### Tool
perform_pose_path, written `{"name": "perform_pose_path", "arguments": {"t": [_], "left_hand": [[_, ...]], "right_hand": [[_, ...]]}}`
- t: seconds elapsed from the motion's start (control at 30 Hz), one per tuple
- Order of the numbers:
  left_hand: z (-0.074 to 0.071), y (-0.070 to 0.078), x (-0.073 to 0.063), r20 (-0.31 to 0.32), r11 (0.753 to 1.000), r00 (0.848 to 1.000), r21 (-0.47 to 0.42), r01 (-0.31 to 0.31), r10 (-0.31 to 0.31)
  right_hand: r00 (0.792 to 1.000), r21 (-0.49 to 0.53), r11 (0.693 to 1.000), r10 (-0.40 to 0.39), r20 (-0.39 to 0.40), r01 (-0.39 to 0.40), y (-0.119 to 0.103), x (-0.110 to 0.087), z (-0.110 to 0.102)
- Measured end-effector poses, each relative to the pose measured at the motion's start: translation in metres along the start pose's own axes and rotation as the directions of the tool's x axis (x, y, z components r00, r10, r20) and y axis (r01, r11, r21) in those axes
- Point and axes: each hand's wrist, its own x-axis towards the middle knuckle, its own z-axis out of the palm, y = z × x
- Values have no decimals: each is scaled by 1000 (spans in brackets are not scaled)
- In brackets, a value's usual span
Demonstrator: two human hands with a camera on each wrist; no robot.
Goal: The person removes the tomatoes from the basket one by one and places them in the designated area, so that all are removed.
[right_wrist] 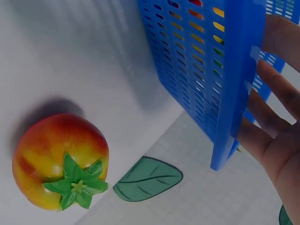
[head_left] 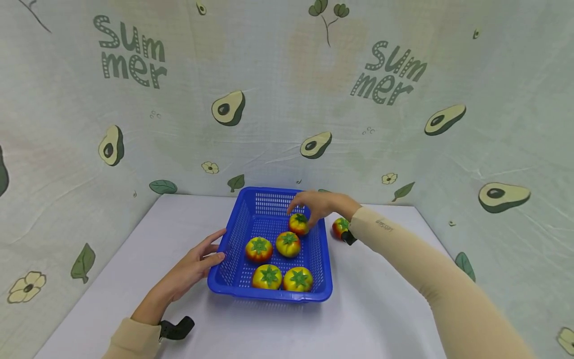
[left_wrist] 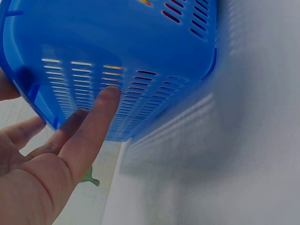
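Observation:
A blue perforated basket (head_left: 269,294) holds several red-and-yellow tomatoes with green star-shaped leaves, including a front-left tomato (head_left: 267,277), a front-right tomato (head_left: 298,279) and a left tomato (head_left: 258,249). Over the basket's right side reaches my right hand (head_left: 314,203), its thumb and fingers around the tomato at the back right (head_left: 298,225). In the right wrist view the rim covers those fingertips. My left hand (head_left: 197,264) is at the basket's left side, and straight fingers (left_wrist: 91,131) touch its slotted outer wall. Outside on the right lies another tomato (right_wrist: 61,161).
The basket stands on a white table (head_left: 372,299). Behind and beside the table hangs a pale cloth (head_left: 269,65) printed with avocados, leaves and lettering. A black wrist device (head_left: 178,329) sits at the left cuff.

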Motion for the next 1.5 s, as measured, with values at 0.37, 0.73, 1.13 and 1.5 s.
{"name": "perform_pose_path", "arguments": {"t": [0.37,0.73,1.13,1.5], "left_hand": [[0,0,-1,9,1000,1000,-8,-11,11],[-1,0,-1,10,1000,1000,-10,-11,11],[0,1,0,9,1000,1000,-1,-9,9],[-1,-1,1,9,1000,1000,-5,1,-1]], "right_hand": [[997,-58,998,42,63,-39,-2,14,15],[999,-57,998,36,30,-34,0,18,25],[1000,-58,998,9,15,-8,2,22,31],[1000,-77,997,28,14,-27,-1,20,32]]}}
